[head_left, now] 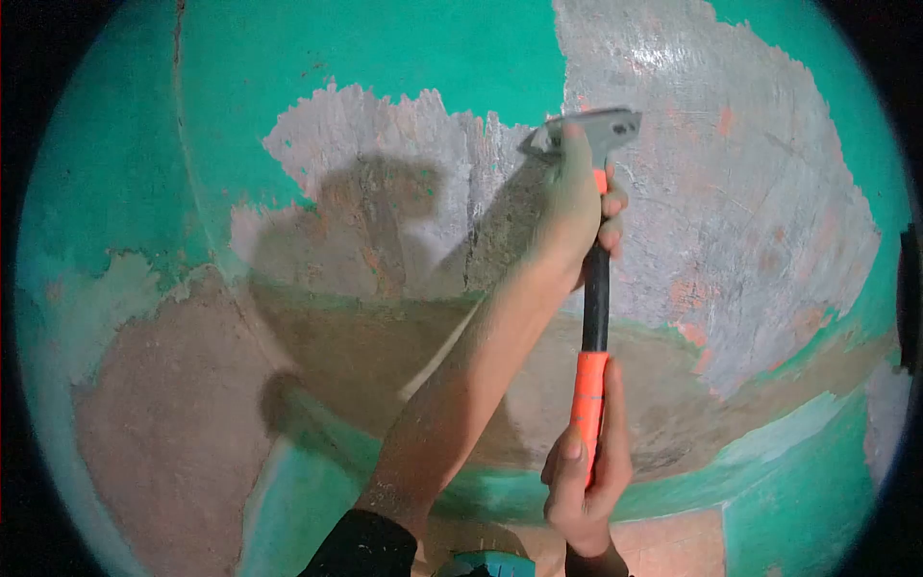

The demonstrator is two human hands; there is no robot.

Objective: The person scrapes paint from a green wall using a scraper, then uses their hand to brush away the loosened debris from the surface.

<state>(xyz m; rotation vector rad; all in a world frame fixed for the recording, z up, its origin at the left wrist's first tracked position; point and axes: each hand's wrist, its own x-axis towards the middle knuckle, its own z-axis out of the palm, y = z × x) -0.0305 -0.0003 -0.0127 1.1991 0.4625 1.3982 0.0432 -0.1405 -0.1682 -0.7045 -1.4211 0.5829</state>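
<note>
A long scraper with a wide metal head and a black and orange handle stands nearly upright against the wall. Near its top, my left hand is closed round the orange neck, the thumb lying up against the metal head. Lower down, my right hand grips the orange end of the handle. The metal head touches or nearly touches the wall at the edge between green paint and a bare grey patch. The blade's edge is hard to make out.
Green paint covers the upper wall. Another grey patch lies left of the scraper head. A brown band curves across below, and a brown patch is at the left. A dark object stands at the right edge.
</note>
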